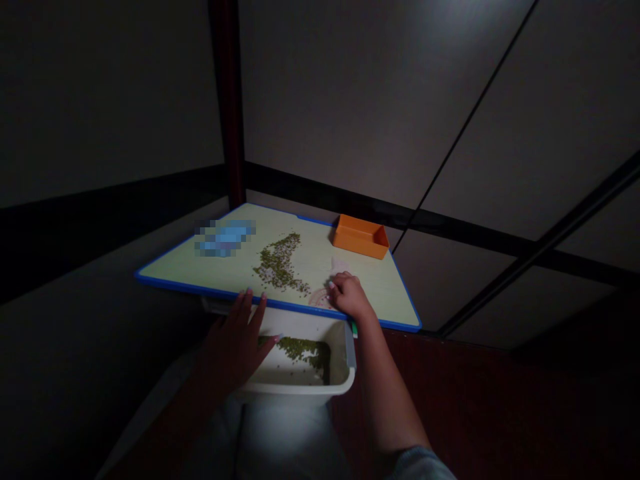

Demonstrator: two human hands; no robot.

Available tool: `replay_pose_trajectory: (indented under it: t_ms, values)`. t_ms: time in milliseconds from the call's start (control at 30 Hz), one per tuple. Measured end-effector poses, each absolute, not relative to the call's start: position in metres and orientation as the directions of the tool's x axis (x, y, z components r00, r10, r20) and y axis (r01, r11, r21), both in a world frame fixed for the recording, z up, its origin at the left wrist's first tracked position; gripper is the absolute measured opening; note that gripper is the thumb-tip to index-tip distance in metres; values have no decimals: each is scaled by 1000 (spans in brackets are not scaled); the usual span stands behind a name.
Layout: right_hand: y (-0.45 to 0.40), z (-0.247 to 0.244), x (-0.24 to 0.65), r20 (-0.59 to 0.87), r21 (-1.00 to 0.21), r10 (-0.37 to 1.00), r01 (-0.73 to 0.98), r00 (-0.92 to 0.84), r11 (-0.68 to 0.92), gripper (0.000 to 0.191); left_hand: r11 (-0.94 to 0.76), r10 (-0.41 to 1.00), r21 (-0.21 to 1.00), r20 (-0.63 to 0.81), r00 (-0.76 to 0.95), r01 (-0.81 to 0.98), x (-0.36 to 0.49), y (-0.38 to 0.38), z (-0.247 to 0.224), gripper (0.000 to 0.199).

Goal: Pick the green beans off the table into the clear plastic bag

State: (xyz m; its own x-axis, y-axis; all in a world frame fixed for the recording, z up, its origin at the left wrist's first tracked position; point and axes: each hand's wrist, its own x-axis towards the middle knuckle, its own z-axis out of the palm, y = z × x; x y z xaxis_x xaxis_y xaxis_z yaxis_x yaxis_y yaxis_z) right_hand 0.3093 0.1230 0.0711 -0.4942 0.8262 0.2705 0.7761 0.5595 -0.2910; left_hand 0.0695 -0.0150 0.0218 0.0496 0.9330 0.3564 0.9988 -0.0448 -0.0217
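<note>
Left hand (234,341), fingers spread apart, rests over the blue-rimmed board (200,288) edge and white tub (300,390) of mung beans (300,350) — right hand (351,297), fingers together, sits on a pale scrap (323,298).

The scene is dim, with soft light falling on the pale cutting board (200,270) at centre. A faint sheen marks the panel (480,40) at 1 o'clock, edges bow and darken, and a pixelated patch (225,238) sits at 9 o'clock.
</note>
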Motion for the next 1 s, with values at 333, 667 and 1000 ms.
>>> replay_pose_trajectory:
  t_ms: [333, 667, 1000]
  values:
    - [124, 71, 310, 285, -303, 820, 765, -496, 568, 22, -46, 931, -6, 362, 45, 999, 70, -15, 23, 71]
    - [123, 68, 302, 376, -245, 782, 760, -498, 602, 24, -42, 931, -3, 362, 40, 999, 71, -15, 23, 71]
    - [116, 70, 302, 424, -285, 800, 776, -424, 563, 23, -26, 928, -34, 371, 36, 999, 70, -15, 20, 69]
